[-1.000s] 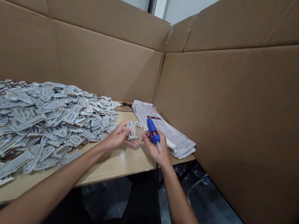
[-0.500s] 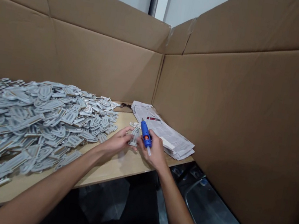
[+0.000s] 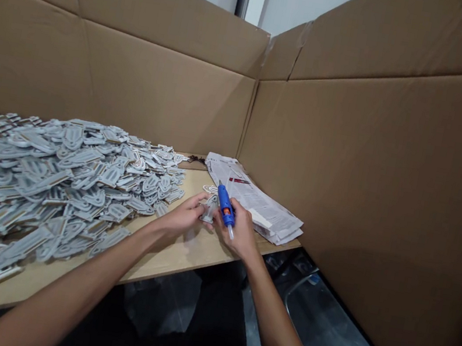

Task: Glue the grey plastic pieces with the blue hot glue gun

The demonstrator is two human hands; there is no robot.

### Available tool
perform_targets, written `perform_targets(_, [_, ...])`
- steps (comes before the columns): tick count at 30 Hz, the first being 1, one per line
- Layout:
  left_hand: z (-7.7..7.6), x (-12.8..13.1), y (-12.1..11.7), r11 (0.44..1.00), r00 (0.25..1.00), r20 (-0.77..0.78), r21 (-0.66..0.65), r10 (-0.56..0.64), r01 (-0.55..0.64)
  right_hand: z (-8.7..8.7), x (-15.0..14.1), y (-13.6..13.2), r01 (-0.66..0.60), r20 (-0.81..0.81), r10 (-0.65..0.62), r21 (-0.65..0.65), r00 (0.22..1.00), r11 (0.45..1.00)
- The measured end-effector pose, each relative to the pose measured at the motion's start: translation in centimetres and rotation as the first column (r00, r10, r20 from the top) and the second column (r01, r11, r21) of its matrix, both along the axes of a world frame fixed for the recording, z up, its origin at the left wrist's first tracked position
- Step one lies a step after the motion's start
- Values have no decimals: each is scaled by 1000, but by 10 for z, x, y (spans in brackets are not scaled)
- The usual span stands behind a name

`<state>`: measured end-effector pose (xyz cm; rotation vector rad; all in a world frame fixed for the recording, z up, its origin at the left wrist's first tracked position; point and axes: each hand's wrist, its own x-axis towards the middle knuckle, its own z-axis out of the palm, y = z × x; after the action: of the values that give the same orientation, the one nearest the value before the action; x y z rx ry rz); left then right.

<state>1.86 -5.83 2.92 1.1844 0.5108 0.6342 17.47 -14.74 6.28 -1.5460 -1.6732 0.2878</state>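
A blue glue gun (image 3: 226,204) lies in my right hand (image 3: 241,231), its nozzle pointing up and away from me and a clear glue stick showing at the near end. My left hand (image 3: 183,212) pinches a small grey arched piece (image 3: 209,209) with slots in it, close to the left side of the glue gun. Another white slotted piece (image 3: 209,189) lies on the table just beyond my fingers. To the left spreads a big heap of similar grey and white pieces (image 3: 65,181). My right fingertips are partly hidden behind the glue gun.
Sheets of newspaper (image 3: 277,216) lie at the right end of the wooden table (image 3: 173,255), with a red pen-like item (image 3: 239,181) on them. Tall cardboard walls (image 3: 161,84) stand behind and to the right. A dark cord (image 3: 196,160) lies at the back.
The view has shifted slightly. The grey piece in my left hand tilts a little differently beside the glue gun; both hands keep their hold.
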Motion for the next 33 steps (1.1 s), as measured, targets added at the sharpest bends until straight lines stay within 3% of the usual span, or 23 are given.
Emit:
perform_targets(13, [1, 2, 1, 998, 999, -18, -58, 31, -32, -1, -2, 0, 27, 58, -25, -27, 998, 999])
perform_targets(19, [13, 1, -5, 1000, 1000, 14, -21, 11, -11, -1, -5, 1, 51, 90, -47, -45, 995, 998])
perform_targets(24, [13, 0, -6, 999, 999, 25, 13, -42, 42, -7, -8, 3, 80, 104, -74, -47, 992, 996])
perform_targets(33, [8, -2, -5, 992, 993, 69, -82, -94, 100, -11, -2, 5, 217, 177, -221, 41, 959, 975])
